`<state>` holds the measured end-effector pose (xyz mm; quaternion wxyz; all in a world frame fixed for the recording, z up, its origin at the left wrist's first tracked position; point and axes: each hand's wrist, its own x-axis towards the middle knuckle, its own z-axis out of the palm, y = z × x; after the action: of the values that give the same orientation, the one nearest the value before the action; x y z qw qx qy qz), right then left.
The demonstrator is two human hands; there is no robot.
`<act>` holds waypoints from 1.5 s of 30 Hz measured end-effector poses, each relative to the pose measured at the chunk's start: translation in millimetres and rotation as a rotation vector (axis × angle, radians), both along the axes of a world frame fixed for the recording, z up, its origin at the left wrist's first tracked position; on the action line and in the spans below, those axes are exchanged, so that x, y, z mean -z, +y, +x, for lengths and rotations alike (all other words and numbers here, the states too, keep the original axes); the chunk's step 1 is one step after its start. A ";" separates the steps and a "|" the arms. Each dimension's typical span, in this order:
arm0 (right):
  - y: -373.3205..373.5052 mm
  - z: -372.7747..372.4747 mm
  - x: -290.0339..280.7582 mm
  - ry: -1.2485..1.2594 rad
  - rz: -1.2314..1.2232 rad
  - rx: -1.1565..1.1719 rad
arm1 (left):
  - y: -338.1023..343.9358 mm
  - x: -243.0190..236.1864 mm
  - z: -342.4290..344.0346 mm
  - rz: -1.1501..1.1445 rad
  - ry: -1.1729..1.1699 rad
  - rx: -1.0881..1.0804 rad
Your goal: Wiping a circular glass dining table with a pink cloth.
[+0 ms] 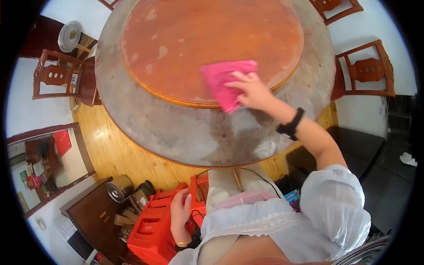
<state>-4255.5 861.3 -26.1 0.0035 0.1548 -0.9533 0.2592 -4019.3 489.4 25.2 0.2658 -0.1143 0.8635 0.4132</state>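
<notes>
A pink cloth (219, 79) lies on the near right part of the round brown turntable (190, 39), one corner hanging over its rim. My right hand (249, 90) presses on the cloth with fingers bent and partly spread, a black band around the wrist. Under the turntable, the larger round tabletop (176, 128) has a grey, cloudy surface. A darker, wet-looking patch (229, 139) shows on it below the cloth. My left hand (180, 212) hangs low beside the red plastic stools (152, 225), loosely curled with the thumb apart and nothing visible in it.
Carved wooden chairs stand left (66, 77) and right (366, 73) of the table. A dark wooden cabinet (95, 216) with a metal canister (120, 188) is at the lower left. Black seating (353, 145) is at the right. A thin dark cable crosses my lap.
</notes>
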 end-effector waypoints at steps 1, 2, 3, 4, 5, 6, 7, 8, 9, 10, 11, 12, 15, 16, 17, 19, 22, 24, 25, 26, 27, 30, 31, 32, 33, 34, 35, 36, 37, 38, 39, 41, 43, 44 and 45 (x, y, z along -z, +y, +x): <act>27.5 0.4 -2.3 -0.024 0.000 0.076 | 2.8 3.6 -2.4 0.028 0.016 0.008; 50.6 -4.4 -0.4 0.053 0.042 0.102 | 4.6 3.1 -3.1 0.028 0.016 0.005; 72.1 -16.8 2.4 0.131 0.084 0.127 | 7.1 1.7 -3.8 0.017 -0.002 0.007; 91.0 -32.1 6.9 0.125 0.051 0.204 | 8.6 1.3 -3.7 0.010 -0.020 0.010; 109.8 -50.1 13.8 0.119 0.017 0.283 | 8.0 -0.3 -1.6 0.012 -0.019 0.011; 132.7 -72.5 24.4 0.121 0.025 0.380 | 5.7 -2.0 1.3 0.005 -0.016 0.011; 147.8 -95.3 34.4 0.121 0.029 0.473 | 2.4 -2.4 6.3 -0.006 -0.015 0.006; 151.1 -115.7 33.2 0.101 0.143 0.555 | -2.4 0.0 14.6 -0.003 -0.014 0.003; 144.2 -133.7 32.1 0.081 0.252 0.628 | -8.6 3.5 25.8 -0.010 -0.029 -0.035; 127.1 -143.7 29.4 0.085 0.345 0.664 | -14.0 6.2 33.1 -0.011 -0.045 -0.065; 81.6 -146.1 1.7 -0.116 0.377 0.595 | -16.5 7.9 39.7 -0.008 -0.047 -0.083; 53.9 -142.3 -4.0 -0.072 0.298 0.515 | -17.9 9.3 44.7 -0.007 -0.076 -0.102; 3.3 -145.7 47.5 0.220 0.301 0.336 | -14.7 17.0 43.2 0.037 -0.101 -0.105; -31.3 -140.6 46.1 0.322 0.379 0.179 | -13.5 21.1 41.7 0.059 -0.102 -0.122; -63.7 -135.4 43.6 0.144 0.374 0.163 | -12.6 24.6 36.0 0.071 -0.098 -0.126; -103.3 -115.8 38.6 0.311 0.246 -0.047 | -10.4 28.0 24.9 0.040 -0.070 -0.047; -105.9 -112.8 10.4 0.154 0.215 -0.317 | 0.9 20.5 10.7 0.029 -0.059 -0.039; -74.4 -148.2 4.6 0.127 0.324 -0.363 | 6.4 13.0 11.2 -0.024 -0.038 -0.061; -48.8 -169.0 1.3 0.106 0.441 -0.376 | 8.4 12.7 16.4 -0.024 -0.031 -0.073; -20.5 -188.4 6.9 0.126 0.463 -0.242 | 11.2 13.9 23.9 -0.053 -0.096 -0.107; 16.0 -208.9 16.5 0.148 0.486 -0.106 | 16.7 16.0 29.5 -0.076 -0.157 -0.142; 121.0 -262.4 23.7 -0.014 0.619 0.237 | 50.1 11.1 41.0 -0.146 -0.117 -0.127; 142.3 -273.5 14.9 -0.114 0.665 0.374 | 65.9 15.7 51.7 -0.135 -0.116 -0.165; 164.5 -286.0 15.2 -0.138 0.631 0.498 | 81.3 20.6 62.1 -0.156 -0.103 -0.207; 178.8 -299.1 17.4 -0.167 0.592 0.621 | 97.2 25.2 74.8 -0.182 -0.095 -0.248; 183.0 -313.2 20.7 -0.163 0.594 0.593 | 114.3 29.5 90.4 -0.240 -0.179 -0.270; 181.9 -329.9 20.9 -0.164 0.527 0.593 | 133.8 30.2 99.5 -0.203 -0.104 -0.303; 179.0 -345.0 22.4 -0.167 0.461 0.593 | 152.5 30.8 106.0 -0.173 -0.142 -0.366; 161.3 -353.9 19.0 -0.143 0.453 0.511 | 170.3 29.2 110.9 -0.144 -0.182 -0.431; 143.3 -359.4 14.4 -0.119 0.444 0.442 | 183.7 27.4 115.5 -0.144 -0.186 -0.449; 132.8 -375.4 29.5 -0.039 0.493 0.290 | 195.8 25.6 120.5 -0.133 -0.223 -0.473; 58.0 -357.7 20.8 0.104 0.484 0.036 | 219.4 26.6 119.4 -0.119 -0.252 -0.519; -4.4 -336.8 19.3 0.168 0.331 -0.195 | 234.0 21.4 117.8 -0.128 -0.215 -0.472; -40.3 -307.2 7.0 0.108 0.299 -0.332 | 243.1 21.9 122.1 -0.106 -0.252 -0.527; -65.1 -294.9 15.5 0.132 0.311 -0.465 | 249.0 18.7 116.4 -0.107 -0.258 -0.522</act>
<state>-4550.4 796.2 -41.6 -0.0178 0.3845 -0.9182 0.0933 -3902.9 738.3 6.5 0.2519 -0.3980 0.7845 0.4033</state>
